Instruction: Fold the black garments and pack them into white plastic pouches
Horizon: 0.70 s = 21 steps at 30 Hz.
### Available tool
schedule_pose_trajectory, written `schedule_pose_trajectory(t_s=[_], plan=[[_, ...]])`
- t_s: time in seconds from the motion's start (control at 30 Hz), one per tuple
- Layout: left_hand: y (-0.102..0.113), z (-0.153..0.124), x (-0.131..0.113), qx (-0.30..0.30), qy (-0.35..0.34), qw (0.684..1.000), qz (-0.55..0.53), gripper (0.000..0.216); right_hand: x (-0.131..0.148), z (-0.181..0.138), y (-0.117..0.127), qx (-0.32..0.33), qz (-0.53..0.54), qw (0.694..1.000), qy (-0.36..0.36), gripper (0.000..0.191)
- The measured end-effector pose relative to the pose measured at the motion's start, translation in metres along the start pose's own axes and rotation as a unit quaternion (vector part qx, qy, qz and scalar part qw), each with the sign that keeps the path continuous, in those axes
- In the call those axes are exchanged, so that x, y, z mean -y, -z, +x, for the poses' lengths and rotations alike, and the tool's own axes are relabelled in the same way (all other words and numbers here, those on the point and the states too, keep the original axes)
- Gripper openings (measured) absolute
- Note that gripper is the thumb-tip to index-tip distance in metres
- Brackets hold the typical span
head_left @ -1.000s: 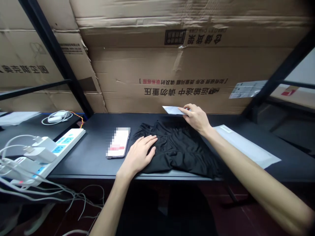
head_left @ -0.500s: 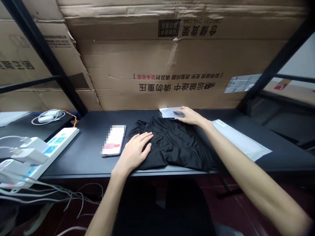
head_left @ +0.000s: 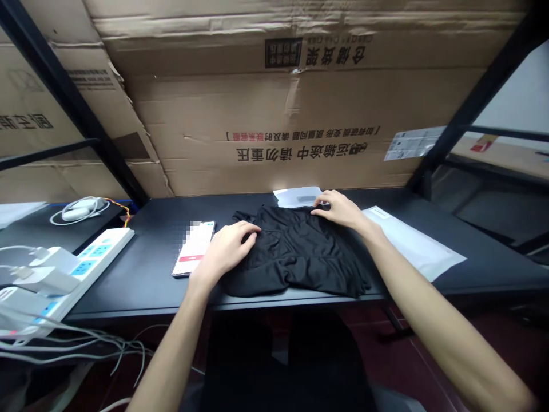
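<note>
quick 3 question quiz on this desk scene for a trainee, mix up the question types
1. True or false: the phone lies left of the black garment.
2. Fill in: the white paper at the back of the table lies closest to the fingertips of the ___ hand.
3. Pick one: the left hand rests on A) the phone, B) the black garment, C) the white paper.

Key: 1 true; 2 right hand; 3 B.
</note>
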<state>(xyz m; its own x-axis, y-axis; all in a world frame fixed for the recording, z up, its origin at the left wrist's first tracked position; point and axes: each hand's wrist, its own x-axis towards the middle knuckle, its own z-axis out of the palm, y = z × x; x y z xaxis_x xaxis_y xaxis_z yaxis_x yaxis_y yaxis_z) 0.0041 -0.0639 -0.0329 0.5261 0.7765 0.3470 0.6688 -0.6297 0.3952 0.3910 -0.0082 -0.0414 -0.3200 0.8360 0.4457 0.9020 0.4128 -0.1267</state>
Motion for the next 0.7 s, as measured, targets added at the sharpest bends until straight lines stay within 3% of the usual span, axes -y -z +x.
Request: schedule_pose_trajectory(t_s=[0.23, 0.37, 0.47, 0.7], plan=[[0.001, 0.052, 0.015, -0.04, 0.018, 0.999, 0.013, 0.028, -0.005, -0.003, 0.003, -0.017, 0.106, 0.994, -0.026, 0.024], [-0.007, 0.073, 0.032, -0.01, 0.01, 0.998, 0.059, 0.032, -0.003, -0.007, 0.006, -0.023, 0.136, 0.989, -0.046, 0.028], [-0.017, 0.083, 0.041, 0.006, 0.003, 0.998, 0.059, 0.03, -0.001, -0.009, 0.009, -0.024, 0.172, 0.982, -0.072, 0.032], [-0.026, 0.089, 0.045, -0.016, -0.023, 1.0, 0.012, 0.024, -0.002, -0.011, 0.011, -0.016, 0.223, 0.968, -0.116, 0.035]])
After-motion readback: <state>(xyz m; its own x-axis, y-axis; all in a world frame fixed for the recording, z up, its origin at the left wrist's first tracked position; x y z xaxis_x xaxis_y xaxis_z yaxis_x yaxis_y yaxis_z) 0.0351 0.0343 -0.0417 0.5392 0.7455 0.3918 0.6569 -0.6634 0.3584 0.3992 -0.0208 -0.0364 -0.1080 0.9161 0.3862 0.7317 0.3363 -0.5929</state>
